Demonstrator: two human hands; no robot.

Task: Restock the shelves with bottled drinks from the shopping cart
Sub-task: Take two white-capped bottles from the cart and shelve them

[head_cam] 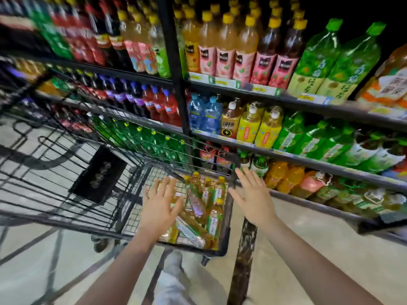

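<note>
So I've got both arms stretched out toward the cart. My left hand is flat over the bottles lying in it, fingers spread, gripping nothing. My right hand hovers at the cart's right rim, also open and empty, with the shelves just beyond.

The cart basket is open from above, so the lying bottles are reachable. The wire walls close its sides; the packed shelves stand just beside.
</note>
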